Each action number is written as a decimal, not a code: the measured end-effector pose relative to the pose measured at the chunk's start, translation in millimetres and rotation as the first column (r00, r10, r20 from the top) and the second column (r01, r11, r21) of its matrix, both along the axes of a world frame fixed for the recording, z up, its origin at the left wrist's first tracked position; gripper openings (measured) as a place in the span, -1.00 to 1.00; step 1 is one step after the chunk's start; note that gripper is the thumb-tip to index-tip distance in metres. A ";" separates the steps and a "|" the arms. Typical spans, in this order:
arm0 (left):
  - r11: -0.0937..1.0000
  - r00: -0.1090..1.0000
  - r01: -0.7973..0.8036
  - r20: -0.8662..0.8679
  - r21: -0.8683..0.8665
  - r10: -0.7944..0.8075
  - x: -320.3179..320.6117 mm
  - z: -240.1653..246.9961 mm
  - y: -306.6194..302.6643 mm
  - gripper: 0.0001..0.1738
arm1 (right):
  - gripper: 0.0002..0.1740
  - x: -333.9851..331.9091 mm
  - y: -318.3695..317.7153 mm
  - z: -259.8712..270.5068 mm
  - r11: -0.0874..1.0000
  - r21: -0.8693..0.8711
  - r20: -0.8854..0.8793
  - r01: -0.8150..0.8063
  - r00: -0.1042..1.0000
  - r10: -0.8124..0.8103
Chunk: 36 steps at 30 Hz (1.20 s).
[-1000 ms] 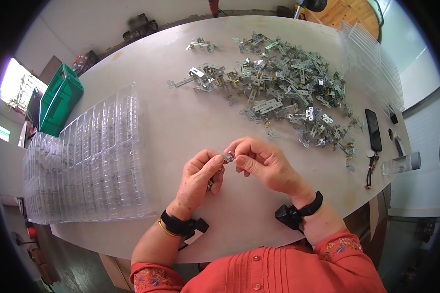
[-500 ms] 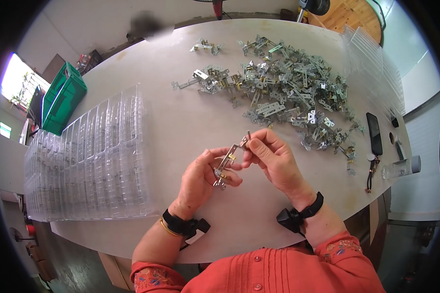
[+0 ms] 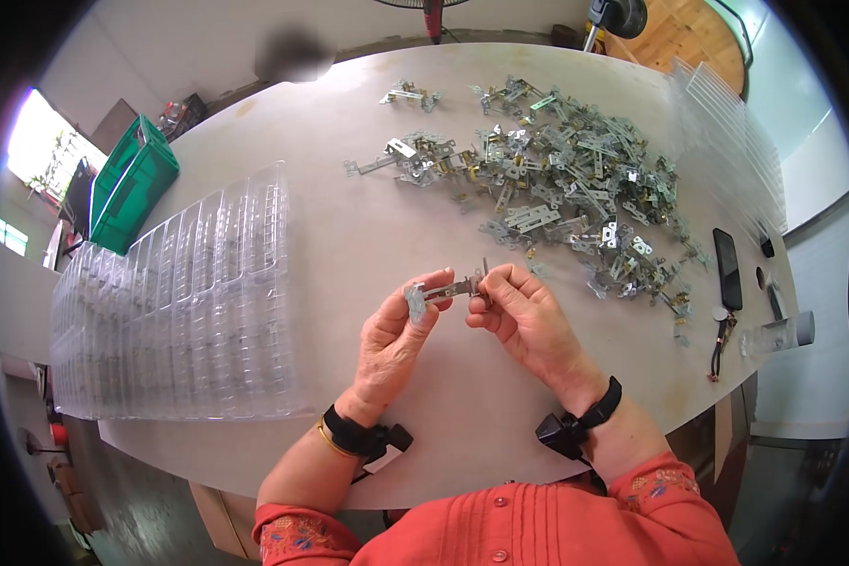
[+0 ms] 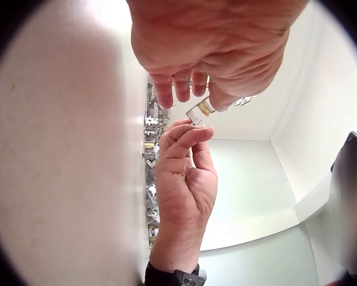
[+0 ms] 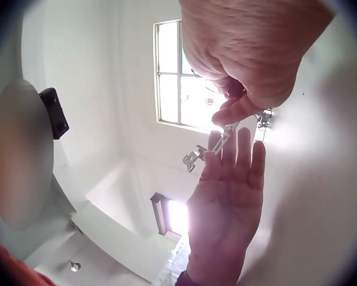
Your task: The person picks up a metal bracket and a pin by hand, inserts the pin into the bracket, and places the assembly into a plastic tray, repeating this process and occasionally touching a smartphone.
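Both hands are raised just above the near edge of the table (image 3: 349,226), sharing one thing between them: a narrow metal fitting (image 3: 446,289) with a brass-coloured part. It lies roughly level, running from one hand to the other. The left hand (image 3: 394,335) pinches its wider left end between thumb and fingertips. The right hand (image 3: 528,316) has its fingers curled and pinches the right end, where a thin pin stands up from the fitting.

Toward the far right of the table a big loose pile of similar metal parts (image 3: 557,179) is spread out – a few strays lie nearer the far edge. Along the left edge lies a wide stack of clear plastic trays (image 3: 189,302), and beyond the far left corner sits a green crate (image 3: 132,184). More clear trays (image 3: 726,132) line the right edge, with a dark phone (image 3: 727,268) lying flat close by.
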State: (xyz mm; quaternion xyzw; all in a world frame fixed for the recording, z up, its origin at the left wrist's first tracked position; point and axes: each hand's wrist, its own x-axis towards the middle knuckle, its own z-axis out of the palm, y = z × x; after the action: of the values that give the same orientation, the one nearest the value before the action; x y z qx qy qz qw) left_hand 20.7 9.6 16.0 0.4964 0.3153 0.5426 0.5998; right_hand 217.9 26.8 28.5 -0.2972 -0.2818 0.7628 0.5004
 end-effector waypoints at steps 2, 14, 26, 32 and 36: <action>1.000 1.000 -0.003 -0.009 0.001 0.003 -2.3 -2.4 0.8 -0.59 | -0.82 -1.6 -0.8 1.5 1.000 -0.009 0.031 -0.019 0.999 0.020; 0.976 0.995 -0.002 0.093 -0.218 0.023 -5.2 3.5 0.2 -0.66 | -0.79 -4.4 2.9 4.5 0.979 0.201 0.514 -0.003 0.851 -0.103; 0.917 0.997 -0.021 0.058 -0.399 0.048 -7.6 10.1 0.5 -0.65 | -0.84 -8.1 21.3 33.7 0.968 0.164 0.500 -0.189 0.862 0.084; 0.897 0.996 -0.030 0.060 -0.442 0.063 -3.6 13.2 1.2 -0.64 | -0.87 -8.2 14.3 34.2 0.967 0.132 0.495 -0.219 0.860 0.127; 0.900 0.998 -0.025 0.045 -0.436 0.049 -3.3 12.1 1.7 -0.64 | -0.86 -5.4 12.7 35.4 0.958 0.133 0.492 -0.254 0.856 0.158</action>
State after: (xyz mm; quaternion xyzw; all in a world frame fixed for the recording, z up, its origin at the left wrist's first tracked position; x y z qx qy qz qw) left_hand 17.3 11.3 28.1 0.3289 0.4210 0.4834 0.6935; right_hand 212.4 39.4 63.9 -0.3934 -0.4993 0.6844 0.3570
